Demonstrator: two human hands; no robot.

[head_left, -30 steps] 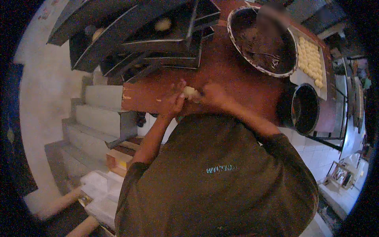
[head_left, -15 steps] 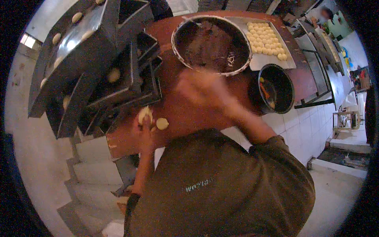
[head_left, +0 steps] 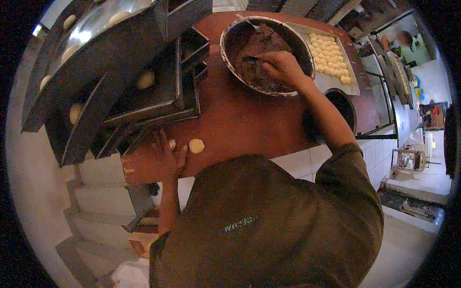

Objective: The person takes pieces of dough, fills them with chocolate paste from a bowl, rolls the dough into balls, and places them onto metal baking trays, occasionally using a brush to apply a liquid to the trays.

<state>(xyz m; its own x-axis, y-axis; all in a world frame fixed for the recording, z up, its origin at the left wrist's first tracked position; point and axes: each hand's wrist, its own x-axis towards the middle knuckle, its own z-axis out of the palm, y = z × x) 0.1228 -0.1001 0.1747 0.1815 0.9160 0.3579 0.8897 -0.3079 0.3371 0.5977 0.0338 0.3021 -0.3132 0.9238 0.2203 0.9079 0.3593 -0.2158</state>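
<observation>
On the red-brown tabletop (head_left: 240, 125), my left hand (head_left: 168, 158) lies with fingers stretched out, over or beside a small pale piece of dough (head_left: 172, 143). A flattened round of dough (head_left: 197, 146) sits just to its right. My right hand (head_left: 283, 67) reaches into a large round bowl (head_left: 225, 60) of thick dark brown paste (head_left: 269, 41), fingers curled on something dark that I cannot make out. A utensil handle rests at the bowl's far rim.
Stacked black metal trays (head_left: 158, 110) with dough balls fill the left. A pale tray (head_left: 350, 86) of dough balls and a black bucket (head_left: 348, 120) stand at the right. Pale steps (head_left: 103, 197) are lower left; another person (head_left: 408, 43) is in the background.
The view has swung rightward. My right hand has left the dough at my left hand and moved up into the bowl. My left hand stays by the near left table edge, fingers now flatter.
</observation>
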